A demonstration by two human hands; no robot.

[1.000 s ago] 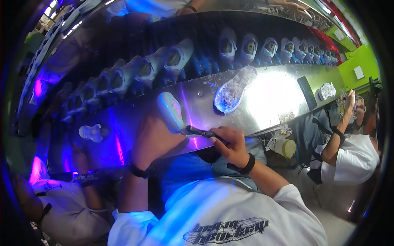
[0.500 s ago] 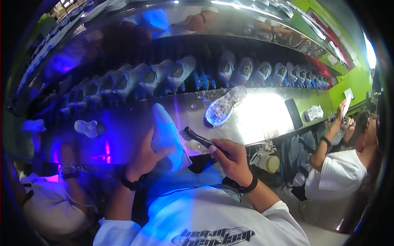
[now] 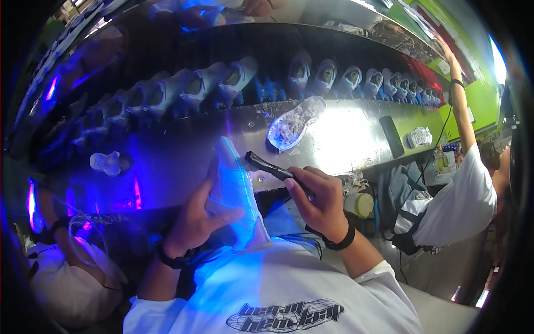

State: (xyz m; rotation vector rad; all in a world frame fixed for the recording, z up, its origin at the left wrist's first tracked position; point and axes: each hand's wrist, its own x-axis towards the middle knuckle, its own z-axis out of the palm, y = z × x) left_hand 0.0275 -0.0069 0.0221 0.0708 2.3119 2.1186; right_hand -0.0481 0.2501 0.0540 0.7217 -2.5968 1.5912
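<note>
A white shoe [image 3: 236, 189], lit bright blue, is tilted toe upward close to my body. My left hand [image 3: 197, 214] grips it from the left side, thumb across the upper. In my right hand [image 3: 320, 197] is a slim black tool [image 3: 272, 167] with a short, wider head. Fingers are wrapped round its handle, and the head is near the shoe's right edge, apart from it. Whether the tool is a brush or a small torch, I cannot make out. My shirt and lap partly hide the shoe's heel end.
Beyond the metal bench [image 3: 167, 150] runs a row of shoes [image 3: 192, 86] on a dark line. A sole-shaped tray [image 3: 292, 125] of scraps, a black phone-like slab [image 3: 391, 136] and white pads [image 3: 105, 162] lie on the bench. People sit left and right; a tub [image 3: 362, 205] stands low right.
My view has shifted a little, and the shoe stands slightly more upright. The right-hand tool is turned flatter, still beside the shoe. The co-worker on the right has reached an arm up and forward.
</note>
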